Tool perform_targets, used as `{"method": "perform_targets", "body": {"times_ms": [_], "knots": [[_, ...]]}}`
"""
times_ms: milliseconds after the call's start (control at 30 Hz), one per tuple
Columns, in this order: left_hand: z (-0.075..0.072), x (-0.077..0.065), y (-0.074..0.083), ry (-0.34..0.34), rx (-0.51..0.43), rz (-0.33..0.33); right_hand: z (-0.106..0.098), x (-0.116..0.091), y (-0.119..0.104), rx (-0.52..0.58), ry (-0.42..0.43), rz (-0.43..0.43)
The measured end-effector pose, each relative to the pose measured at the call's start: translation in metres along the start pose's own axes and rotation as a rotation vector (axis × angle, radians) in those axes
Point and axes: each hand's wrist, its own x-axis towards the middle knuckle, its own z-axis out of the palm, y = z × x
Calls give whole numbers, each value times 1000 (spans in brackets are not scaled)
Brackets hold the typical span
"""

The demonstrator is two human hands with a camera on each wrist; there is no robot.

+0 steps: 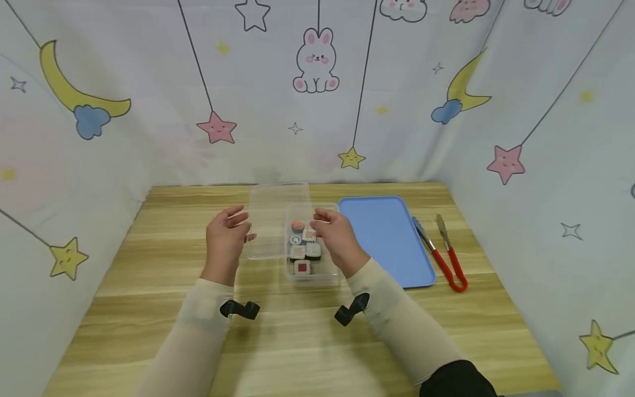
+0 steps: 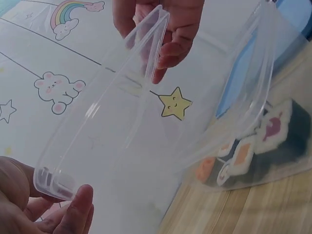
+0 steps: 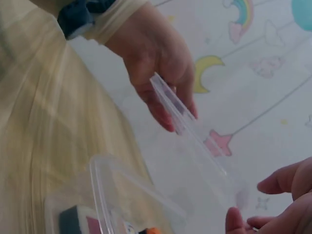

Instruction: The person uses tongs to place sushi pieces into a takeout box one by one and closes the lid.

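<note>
My left hand (image 1: pixel 224 240) pinches a clear plastic lid (image 1: pixel 272 223) at its left side, thumb and fingers around the edge. Tilted, the lid stands above the table and overlaps the left part of a clear food container (image 1: pixel 328 269) in the head view. Inside that container sit several sushi pieces (image 1: pixel 302 268), rice rolls with coloured centres, grouped toward its left. My right hand (image 1: pixel 338 238) hovers over the container beside the lid's right edge. Its thumb (image 3: pixel 279 181) and fingertips are spread around the lid's end, with a gap showing between thumb and lid.
To the container's right lies a flat blue tray (image 1: pixel 389 242). Metal tongs with red handles (image 1: pixel 457 273) rest on the wooden table (image 1: pixel 163 286) just past the tray. A printed white curtain (image 1: pixel 163 66) closes off the back and both sides.
</note>
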Motion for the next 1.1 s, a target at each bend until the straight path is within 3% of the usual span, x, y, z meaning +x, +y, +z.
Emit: {"method": "perform_targets", "body": {"times_ms": [167,400,700,867,1100], "knots": [[9,-6,-3,-79,-12,-38,-17,10,3,65,60,43],[14,-7,-1,-169,-41,-89,-33,13,0,76,99,81],[19,7,2,-305,79,-164,-49,19,2,68,70,102],[25,13,6,-322,84,-162,-57,22,-1,76,40,75],[32,15,13,-356,57,-93,-64,22,-10,97,42,25]]}}
